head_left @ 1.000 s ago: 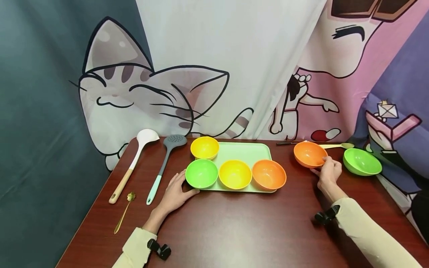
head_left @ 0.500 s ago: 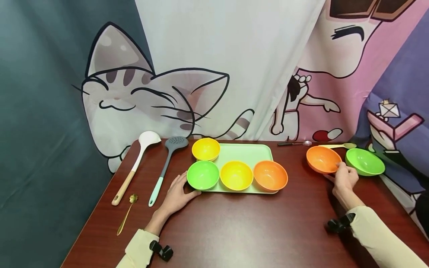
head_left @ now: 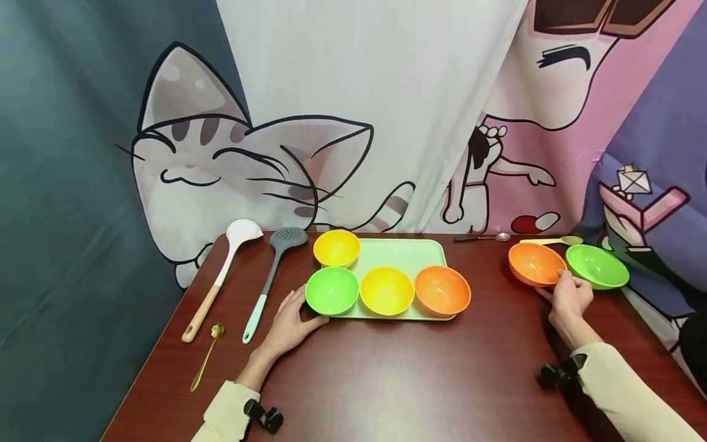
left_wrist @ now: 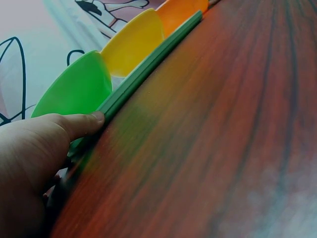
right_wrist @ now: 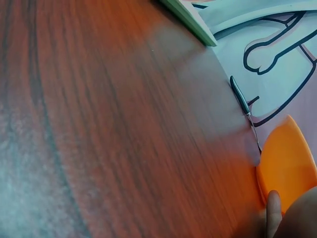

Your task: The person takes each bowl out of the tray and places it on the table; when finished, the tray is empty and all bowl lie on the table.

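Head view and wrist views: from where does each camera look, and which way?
Head: worn on the head, facing forward and down over the table and tray; the left grip, right grip and both sleeves show.
Left wrist: on that wrist, facing along the tray's near edge; only part of the left grip shows.
Right wrist: on that wrist, facing across the table toward the curtain; part of the right grip shows at an orange bowl.
Shared: head and right wrist both show the black-handled spoon.
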Available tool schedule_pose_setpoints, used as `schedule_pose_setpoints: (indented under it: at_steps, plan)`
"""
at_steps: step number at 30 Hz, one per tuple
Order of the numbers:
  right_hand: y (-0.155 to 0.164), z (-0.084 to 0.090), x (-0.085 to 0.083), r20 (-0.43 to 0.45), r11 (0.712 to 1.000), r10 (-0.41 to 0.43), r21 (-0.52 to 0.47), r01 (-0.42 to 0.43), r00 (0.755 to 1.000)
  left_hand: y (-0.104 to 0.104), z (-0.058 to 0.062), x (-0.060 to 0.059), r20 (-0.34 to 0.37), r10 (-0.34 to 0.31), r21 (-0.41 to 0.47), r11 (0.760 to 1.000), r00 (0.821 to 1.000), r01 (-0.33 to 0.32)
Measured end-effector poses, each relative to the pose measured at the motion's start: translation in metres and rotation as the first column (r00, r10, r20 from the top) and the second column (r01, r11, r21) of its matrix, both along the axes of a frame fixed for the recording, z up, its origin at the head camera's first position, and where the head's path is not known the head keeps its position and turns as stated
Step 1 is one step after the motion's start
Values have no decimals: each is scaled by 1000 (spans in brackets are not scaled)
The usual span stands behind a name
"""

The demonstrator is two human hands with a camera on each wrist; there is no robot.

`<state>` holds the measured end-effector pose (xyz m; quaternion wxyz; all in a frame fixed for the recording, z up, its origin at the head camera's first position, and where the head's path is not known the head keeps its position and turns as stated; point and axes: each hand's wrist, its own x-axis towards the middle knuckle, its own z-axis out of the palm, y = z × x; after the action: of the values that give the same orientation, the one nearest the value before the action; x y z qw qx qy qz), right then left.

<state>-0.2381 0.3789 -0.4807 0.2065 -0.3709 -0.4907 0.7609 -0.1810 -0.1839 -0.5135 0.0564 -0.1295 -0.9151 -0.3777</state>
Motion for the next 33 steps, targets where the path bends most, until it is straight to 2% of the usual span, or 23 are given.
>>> schedule_pose_setpoints:
  at_steps: [9,16,19,22,27,33]
  plan:
    - [2,5,-2,5,999,-29,-23,29,1000,-1,1,0,16,11,5,1000,1000,-11]
    - [6,0,0,29,1000,-6,-31,7,1000,-3,-1,3,35,12,6,1000,999,-12]
    - [9,5,-1,-8,999,-10,-37,10,1000,0,0,-1,19,5,11,1000,1000,-5]
    - [11,10,0,-31,999,27,-42,-28,999,0,0,-3,3,2,18,1000,1000,-2]
    - [13,11,7,16,993,92,-71,-90,996,-2,-2,0,13,5,13,1000,1000,-5]
    - [11,10,19,56,997,71,-14,-70,996,-2,-1,0,9,2,8,1000,1000,-2]
